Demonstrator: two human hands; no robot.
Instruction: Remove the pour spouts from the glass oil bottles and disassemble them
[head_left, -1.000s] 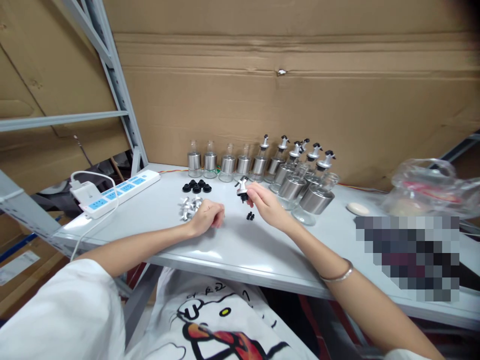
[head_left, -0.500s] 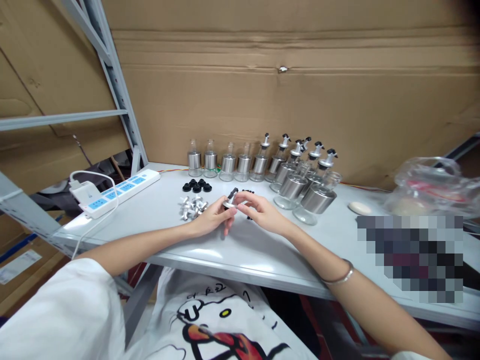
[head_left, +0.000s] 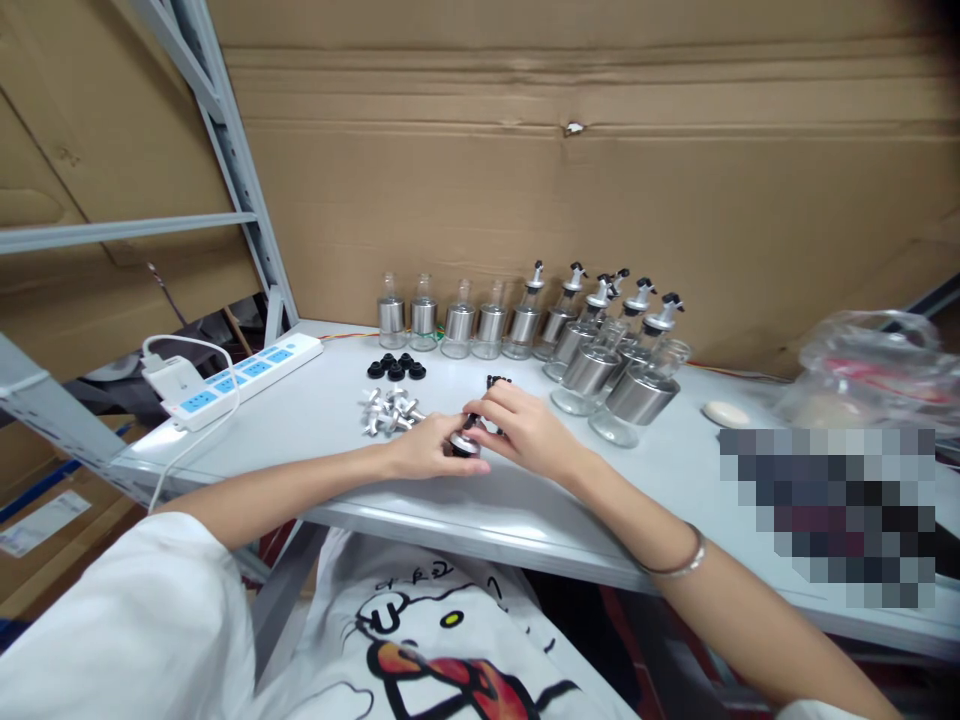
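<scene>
My left hand (head_left: pixel 429 446) is closed around the base of a silver-and-black pourer spout (head_left: pixel 466 447), low over the tabletop. At the spout's top, the fingers of my right hand (head_left: pixel 529 430) pinch its black cap, partly hiding it. Beside my left hand lies a loose pile of silver spout pieces (head_left: pixel 388 412). Several black rubber stoppers (head_left: pixel 396 371) sit in a group behind that pile. Just beyond my right fingers are small black caps (head_left: pixel 497 381), partly covered by the hand.
Along the cardboard wall (head_left: pixel 450 180) stand glass bottles with steel sleeves (head_left: pixel 460 322); several on the right carry pourer spouts (head_left: pixel 663 312). A power strip (head_left: pixel 247 380) with a white charger is at the left. A pale oval object (head_left: pixel 726 414) and a plastic bag (head_left: pixel 870 370) lie right.
Both hands have lowered toward the table with the pourer spout, which now stands more upright. My right fingers have shifted from its side to its black top.
</scene>
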